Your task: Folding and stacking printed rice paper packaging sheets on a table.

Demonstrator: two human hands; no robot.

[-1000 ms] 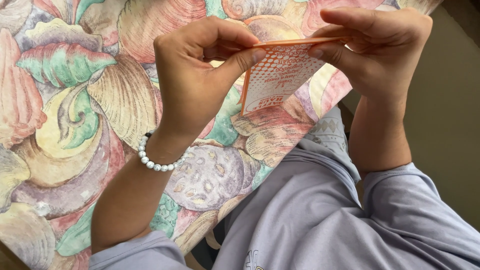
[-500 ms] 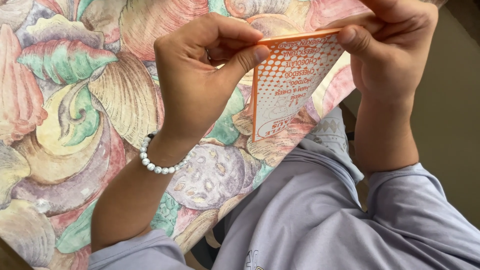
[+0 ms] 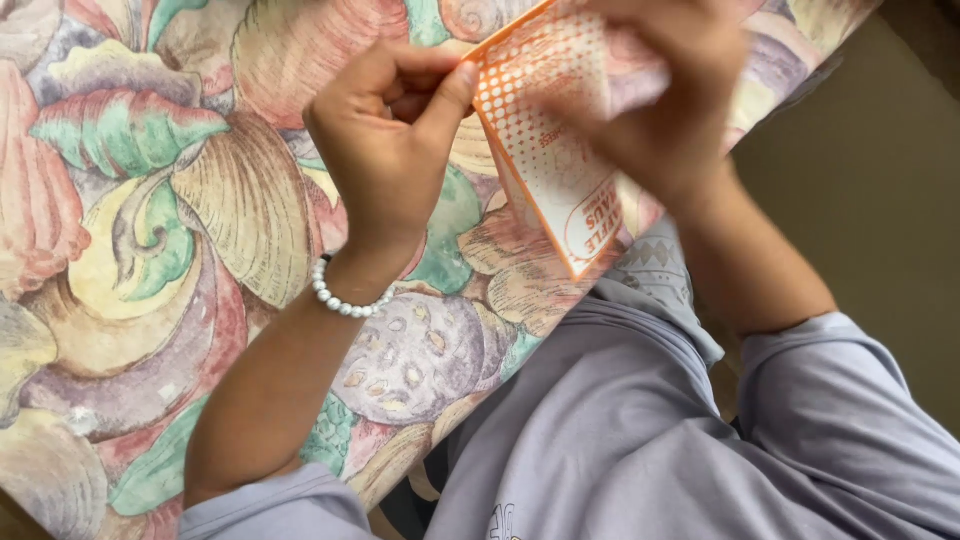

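One orange-and-white paper packet (image 3: 555,150), two hands. The left hand (image 3: 395,140) pinches its upper left edge between thumb and fingers; the blurred right hand (image 3: 660,95) grips its top, above the floral cloth (image 3: 150,200).

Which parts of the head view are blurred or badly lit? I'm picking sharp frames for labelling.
Head view: the right hand is smeared by motion blur; the left hand, bracelet and cloth are sharp; the orange paper is soft near the right hand; light is even and soft, no glare, no hard shadows.
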